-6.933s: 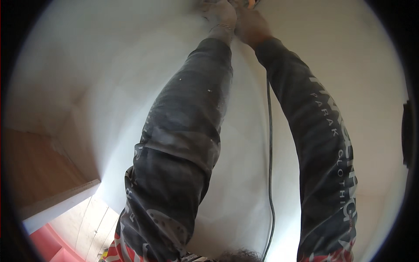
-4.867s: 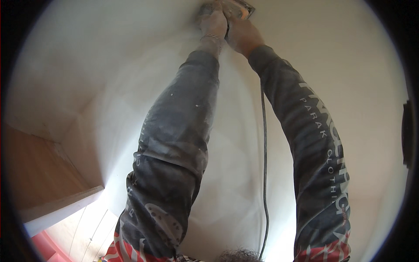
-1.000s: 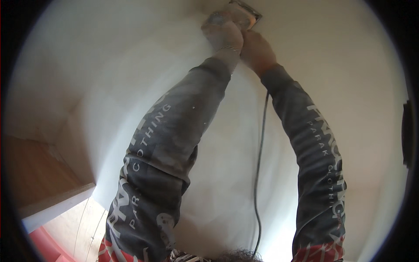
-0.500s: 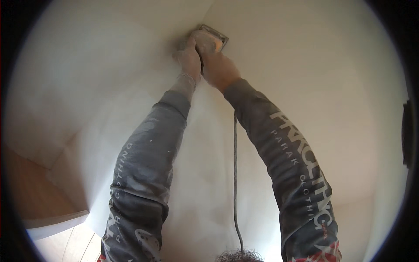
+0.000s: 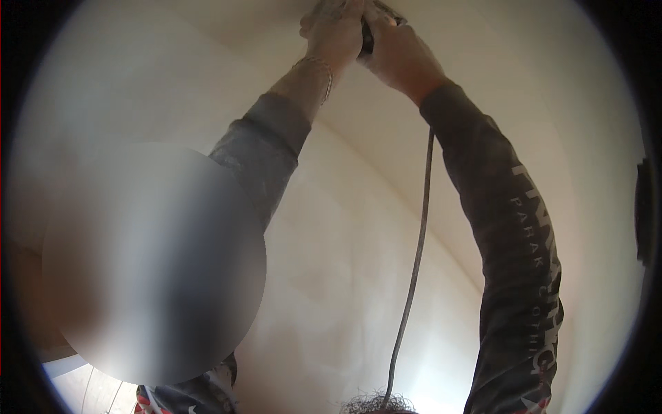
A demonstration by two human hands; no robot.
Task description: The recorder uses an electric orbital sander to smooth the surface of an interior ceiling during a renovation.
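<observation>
At the top edge of the head view, a corded electric sander point(image 5: 390, 12) is held up against the pale plastered surface point(image 5: 441, 27). My left hand point(image 5: 336, 36) is closed around its left side, a bracelet on the wrist. My right hand point(image 5: 405, 58) grips it from the right and below. Fingers and the frame's edge cover most of the tool, so its pad barely shows. Its dark cord point(image 5: 416, 262) hangs from behind my right wrist down to the lower edge.
An angled edge line runs across the pale wall point(image 5: 331, 228) between my arms. A round blurred patch hides much of my left forearm. At the lower left are a brown panel point(image 5: 26, 279) and light boards point(image 5: 96, 388). A dark object point(image 5: 643, 212) shows at the far right.
Both hands and the sander have shifted up and to the right in the view, and they look larger. The cord now slants where it hung nearly straight.
</observation>
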